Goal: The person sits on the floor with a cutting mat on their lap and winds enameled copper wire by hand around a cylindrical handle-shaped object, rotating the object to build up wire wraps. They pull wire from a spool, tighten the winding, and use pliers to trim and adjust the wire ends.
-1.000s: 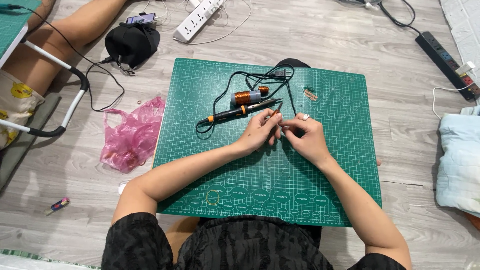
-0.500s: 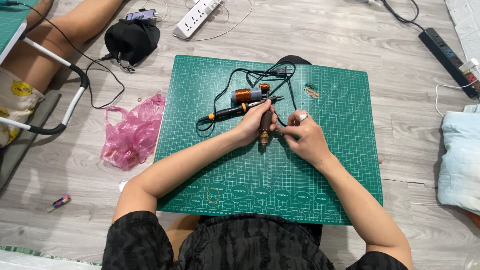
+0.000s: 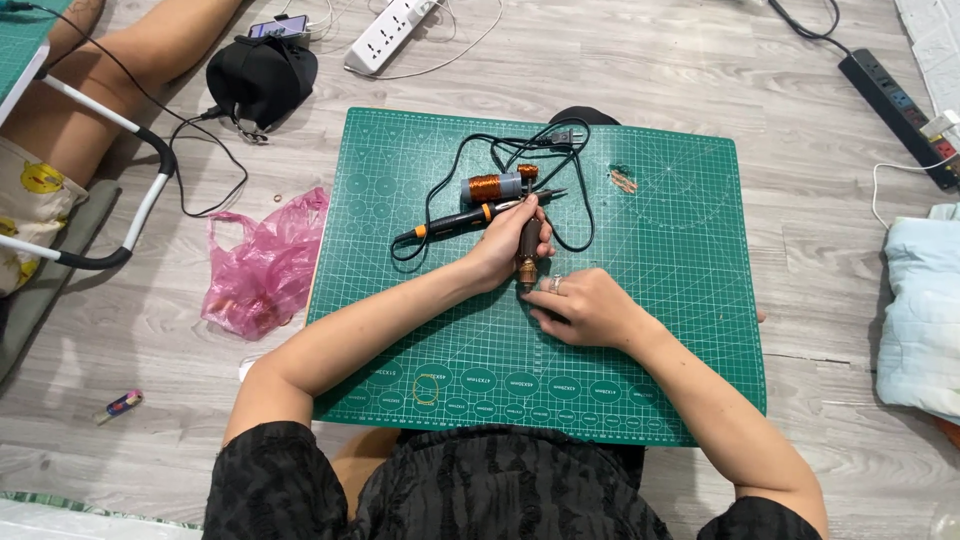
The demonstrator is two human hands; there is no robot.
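Left hand point(image 3: 508, 243) curled around brown tool point(image 3: 528, 255)

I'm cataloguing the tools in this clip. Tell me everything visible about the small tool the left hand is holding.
The tool is a short, dark, roughly cylindrical piece with a brass-coloured end pointing toward the person. It stands nearly upright on the green mat, tilted slightly. The left hand wraps around its upper part, hiding the top. The right hand rests on the mat beside its lower end, fingertips close to the brass tip; actual contact cannot be told. Just beyond it lie a soldering iron and a copper coil.
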